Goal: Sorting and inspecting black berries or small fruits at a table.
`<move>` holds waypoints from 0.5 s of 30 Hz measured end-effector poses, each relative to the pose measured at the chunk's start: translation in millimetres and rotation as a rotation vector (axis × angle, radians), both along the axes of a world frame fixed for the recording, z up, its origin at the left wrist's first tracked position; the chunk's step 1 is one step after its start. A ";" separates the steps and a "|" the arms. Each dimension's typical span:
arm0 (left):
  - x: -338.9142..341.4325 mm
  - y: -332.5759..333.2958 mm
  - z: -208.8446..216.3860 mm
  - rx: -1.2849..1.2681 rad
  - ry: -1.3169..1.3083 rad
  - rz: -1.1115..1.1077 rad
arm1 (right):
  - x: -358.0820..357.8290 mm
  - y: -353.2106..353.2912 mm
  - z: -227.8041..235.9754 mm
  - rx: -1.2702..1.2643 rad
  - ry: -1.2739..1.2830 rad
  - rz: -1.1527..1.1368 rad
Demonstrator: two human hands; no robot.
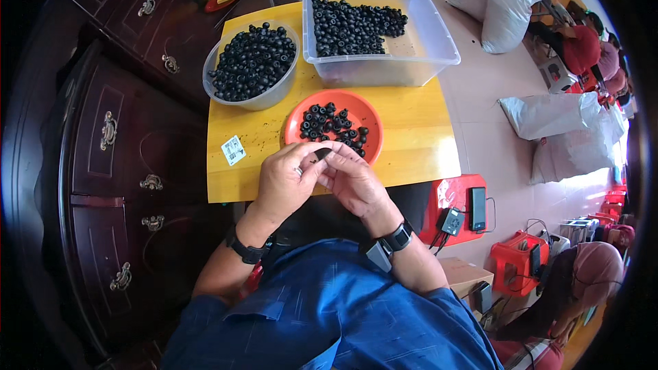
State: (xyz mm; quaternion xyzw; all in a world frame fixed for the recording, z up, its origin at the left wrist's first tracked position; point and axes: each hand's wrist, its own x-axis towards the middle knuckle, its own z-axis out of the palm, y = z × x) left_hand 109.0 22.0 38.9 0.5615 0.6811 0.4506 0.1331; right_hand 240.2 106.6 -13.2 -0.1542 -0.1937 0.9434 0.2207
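A small black ring-shaped piece (323, 153) sits pinched between the two hands, just over the near edge of the yellow tabletop (411, 130). The left hand (288, 181) curls around it from the left, its fingers (305, 151) pressed together and bent over the top of the piece. The right hand (353, 181) meets it from the other side, fingertips closed on the same piece so the two hands touch at that spot. Each wrist wears a dark band; the one on the right wrist carries a small grey box.

Just beyond the hands lies a round orange plate (363, 109) with a loose scatter of the same black rings on it. Further back to the left stands a clear round bowl (264, 101) heaped full of them, and to its right a clear rectangular tub (428, 34) with rings covering the left part of its floor and the right part bare. A small white sticker (233, 150) lies on the tabletop left of the plate.

A dark wooden chest of drawers (116, 137) with metal handles runs along the left. To the right, a red stool (456, 195) holds a phone and a charger, and white sacks (548, 116) rest on the floor. Another person sits low at the right edge.
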 end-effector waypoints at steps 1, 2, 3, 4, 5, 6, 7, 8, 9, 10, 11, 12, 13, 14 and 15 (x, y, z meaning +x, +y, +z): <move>2.3 0.2 0.9 0.017 -0.012 -0.009 | 0.2 0.9 -2.3 0.000 -0.021 -0.020; 4.5 0.4 2.1 0.035 -0.025 -0.017 | 1.0 0.7 -3.7 -0.004 -0.020 -0.016; 6.2 1.3 4.0 0.028 -0.046 -0.001 | 1.4 1.4 -4.9 0.014 -0.019 -0.034; 4.5 0.5 2.0 0.026 -0.044 0.003 | 1.9 1.9 -6.0 0.033 -0.019 -0.053; 2.2 -0.4 -1.8 -0.001 -0.053 0.011 | 3.2 1.3 -7.1 0.045 -0.011 -0.064; 0.7 -0.3 -3.6 -0.026 -0.064 0.019 | 4.5 1.9 -5.5 0.046 -0.010 -0.062; -1.1 -0.6 -2.9 -0.025 -0.064 0.019 | 6.0 2.4 -2.6 0.031 -0.042 -0.029; -3.3 -1.1 -1.9 -0.036 -0.041 0.008 | 7.0 2.9 -0.8 0.016 -0.074 0.003; -4.6 -1.1 -1.4 -0.048 -0.018 -0.006 | 7.2 2.9 -1.1 0.016 -0.074 -0.001; -4.4 -0.9 -0.7 -0.047 -0.019 -0.010 | 6.8 2.6 -1.4 0.007 -0.059 0.017; -3.5 -0.8 0.1 -0.019 -0.004 -0.013 | 6.6 2.5 -1.9 -0.002 -0.043 0.033; -2.4 -1.1 0.4 0.007 0.009 -0.017 | 7.0 2.1 -2.6 -0.004 -0.045 0.026; -1.8 -0.9 0.4 0.006 0.007 -0.024 | 7.2 2.1 -3.5 -0.026 -0.027 0.046; -1.3 -0.6 0.3 0.021 0.008 -0.029 | 8.1 2.2 -4.6 -0.049 -0.008 0.066; -1.8 -0.8 0.2 0.036 0.010 -0.030 | 8.5 2.4 -5.7 -0.051 -0.008 0.061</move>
